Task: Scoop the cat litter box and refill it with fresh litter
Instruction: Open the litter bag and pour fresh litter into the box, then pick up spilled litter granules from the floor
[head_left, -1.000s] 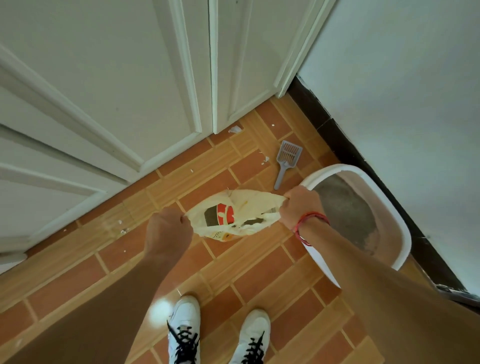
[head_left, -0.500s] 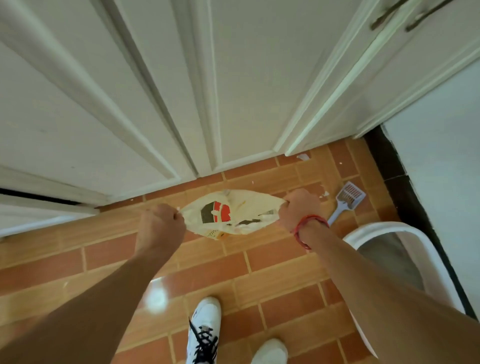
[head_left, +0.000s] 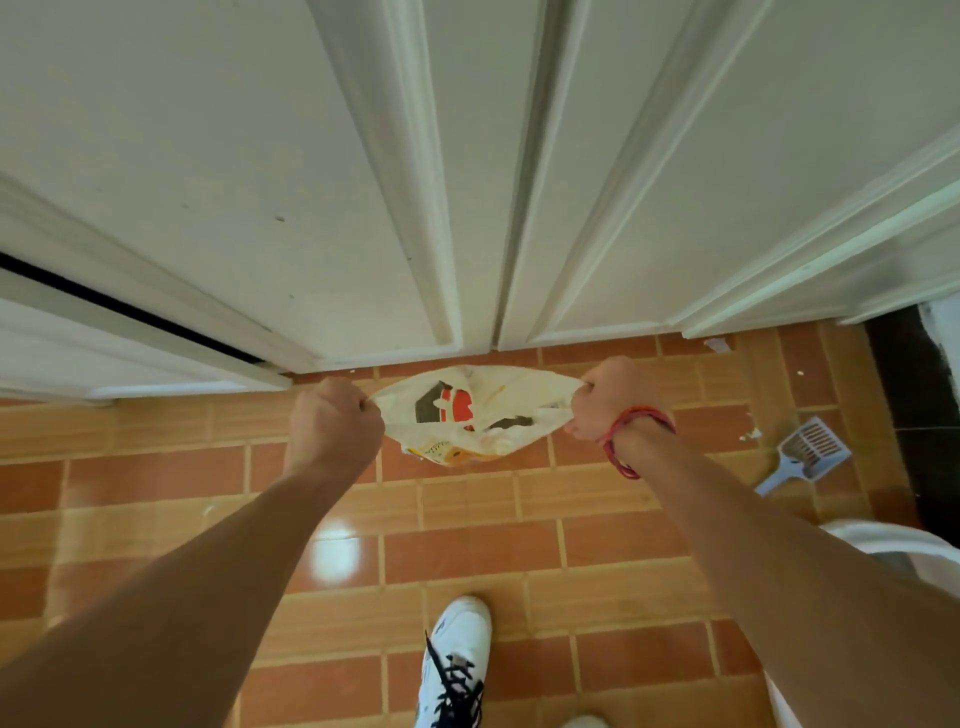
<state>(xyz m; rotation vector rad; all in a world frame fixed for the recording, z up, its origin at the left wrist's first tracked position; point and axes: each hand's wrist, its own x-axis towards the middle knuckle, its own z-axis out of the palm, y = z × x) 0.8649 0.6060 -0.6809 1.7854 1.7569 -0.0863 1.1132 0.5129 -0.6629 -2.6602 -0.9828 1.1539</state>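
Both fists on bag edges (doors just beyond)

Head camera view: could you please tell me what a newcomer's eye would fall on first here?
First, the cream plastic bag with red and dark print, stretched taut in the middle between the left hand and the right hand, both clenched on its ends above the orange tiled floor. Next, the pale blue litter scoop lying on the tiles at far right, and the white doors filling the top.
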